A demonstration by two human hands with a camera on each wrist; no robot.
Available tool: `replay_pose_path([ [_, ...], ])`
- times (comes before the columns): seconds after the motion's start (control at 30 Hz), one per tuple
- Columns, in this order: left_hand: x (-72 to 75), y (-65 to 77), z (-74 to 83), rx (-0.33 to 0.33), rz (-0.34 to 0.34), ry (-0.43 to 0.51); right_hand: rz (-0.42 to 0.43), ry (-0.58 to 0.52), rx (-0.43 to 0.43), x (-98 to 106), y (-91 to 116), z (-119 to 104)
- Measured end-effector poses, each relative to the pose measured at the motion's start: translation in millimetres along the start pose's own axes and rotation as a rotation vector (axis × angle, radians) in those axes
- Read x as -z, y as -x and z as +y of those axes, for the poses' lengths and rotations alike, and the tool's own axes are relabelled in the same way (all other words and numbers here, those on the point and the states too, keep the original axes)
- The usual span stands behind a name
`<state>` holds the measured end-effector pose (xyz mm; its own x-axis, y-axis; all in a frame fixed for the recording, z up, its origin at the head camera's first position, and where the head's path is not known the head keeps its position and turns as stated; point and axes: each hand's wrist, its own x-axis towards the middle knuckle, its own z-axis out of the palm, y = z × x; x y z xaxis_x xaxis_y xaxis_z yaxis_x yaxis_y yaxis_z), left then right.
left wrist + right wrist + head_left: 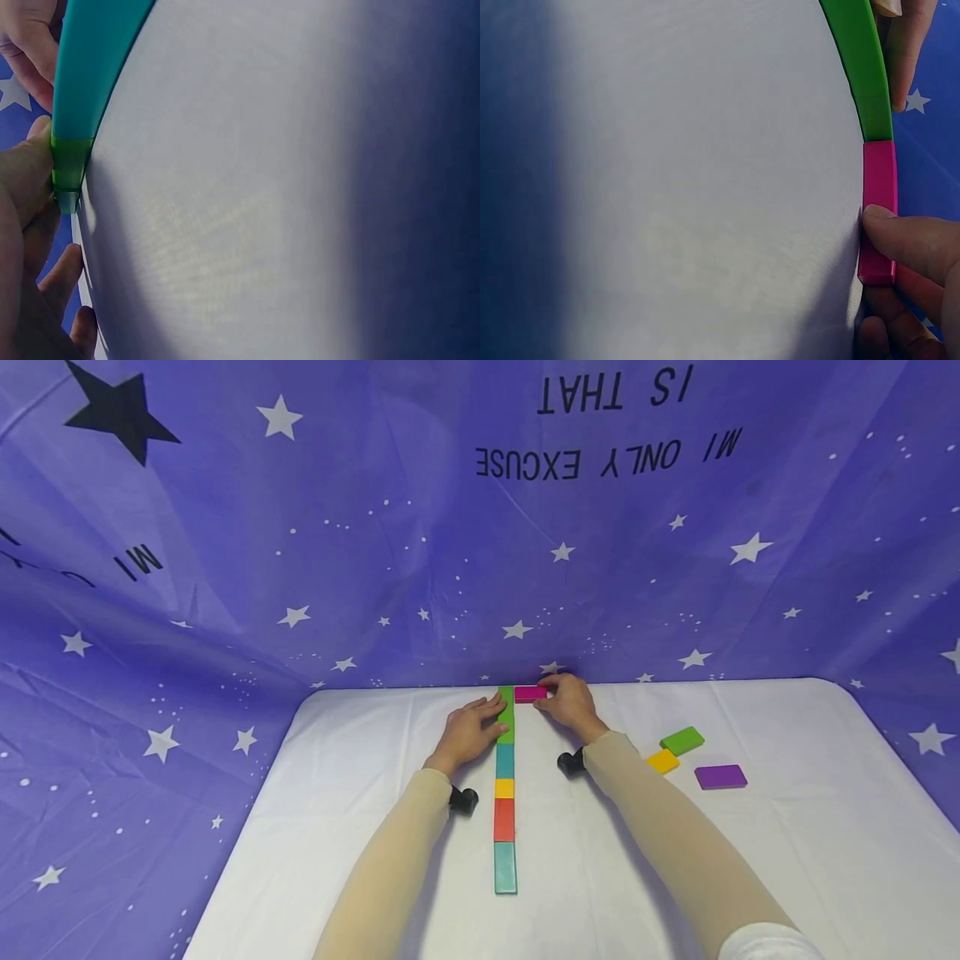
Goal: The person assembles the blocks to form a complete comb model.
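A row of coloured blocks runs from near to far on the table: teal (pixel 506 868), red (pixel 504 820), yellow (pixel 505 788), teal (pixel 506 762) and a green stretch (pixel 507 714) at the far end. My left hand (pixel 469 732) rests its fingertips and thumb along the green stretch from the left. My right hand (pixel 570 702) pinches a magenta block (pixel 529 694) between thumb and fingers. This block lies crosswise, its left end meeting the green at the far corner. In the right wrist view the thumb presses the magenta block (pixel 880 176) on its near side.
On the right of the white table (pixel 585 877) lie a green block (pixel 682 741), a yellow block (pixel 663 762) partly behind my right sleeve, and a purple block (pixel 721 777). A blue star-patterned cloth (pixel 450 568) stands behind the table's far edge.
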<state>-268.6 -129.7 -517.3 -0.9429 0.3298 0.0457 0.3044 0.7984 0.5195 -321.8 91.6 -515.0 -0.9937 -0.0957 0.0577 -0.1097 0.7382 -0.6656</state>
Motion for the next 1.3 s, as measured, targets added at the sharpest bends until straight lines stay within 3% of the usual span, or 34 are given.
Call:
replay_pose_path([
  [0.4,-0.6,-0.9,-1.6,-0.008,0.007,-0.01,0.025,-0.006,-0.023,-4,0,-1],
  [0.7,-1.6,-1.0,-2.6,-0.015,0.017,0.002,0.04,-0.044,0.026,-1,7,1],
  [1.1,0.2,-0.3,0.0,-0.014,0.013,-0.003,-0.003,-0.214,0.092,36,37,-2],
  [1.3,-0.2,-0.8,-1.4,-0.016,0.014,0.004,-0.007,-0.231,0.116,55,52,0],
])
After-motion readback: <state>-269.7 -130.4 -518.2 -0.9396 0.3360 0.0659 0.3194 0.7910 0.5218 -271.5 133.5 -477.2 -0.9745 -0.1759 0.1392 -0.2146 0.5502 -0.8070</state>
